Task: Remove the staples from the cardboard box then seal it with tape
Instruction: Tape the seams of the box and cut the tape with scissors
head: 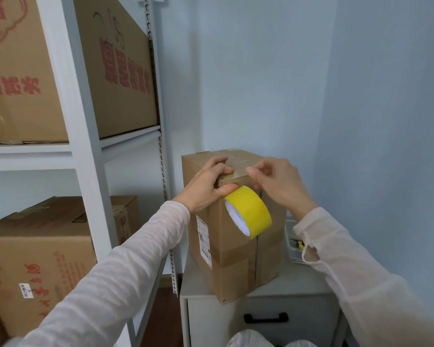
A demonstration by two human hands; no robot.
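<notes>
A brown cardboard box (236, 259) stands upright on a white cabinet, with old clear tape across its top and a shipping label on its left face. My left hand (208, 186) grips the box's near top corner, fingers curled over the top and thumb against the front. A yellow tape roll (253, 211) hangs against the front face just below that thumb. My right hand (276, 184) hovers at the top front edge, fingertips drawn together and blurred. Whether it pinches tape is unclear. No staples are visible.
The white cabinet (298, 289) has a drawer with a black handle (265, 317). A white tray (294, 244) with a yellow-handled tool sits right of the box. A white metal shelf (90, 146) with several large cartons stands on the left. Blue walls close in behind and right.
</notes>
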